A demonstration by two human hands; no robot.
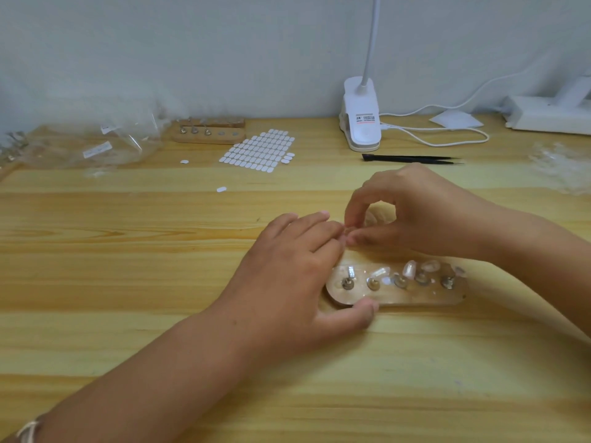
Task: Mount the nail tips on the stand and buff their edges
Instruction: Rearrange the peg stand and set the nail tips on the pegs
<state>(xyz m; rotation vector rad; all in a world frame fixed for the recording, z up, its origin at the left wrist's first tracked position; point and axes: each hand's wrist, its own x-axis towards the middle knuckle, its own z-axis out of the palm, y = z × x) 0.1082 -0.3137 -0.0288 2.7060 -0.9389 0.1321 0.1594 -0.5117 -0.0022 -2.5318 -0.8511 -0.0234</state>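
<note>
A clear stand (pixel 399 297) lies on the wooden desk with a row of metal pegs, several of them carrying clear nail tips (pixel 409 268). My left hand (pixel 287 282) holds the stand's left end, thumb against the front edge and fingers laid over the back. Just behind that end, my right hand (pixel 425 212) pinches a small clear piece, apparently a nail tip (pixel 348 231), between thumb and index finger, touching my left fingertips. The piece is mostly hidden by the fingers.
At the back are a sheet of white adhesive tabs (pixel 257 150), a wooden peg block (pixel 208 132), clear plastic bags (pixel 105 145), a white clip lamp (pixel 361 123) with its cable, and black tweezers (pixel 412 158). A pile of clear tips (pixel 559 167) lies far right.
</note>
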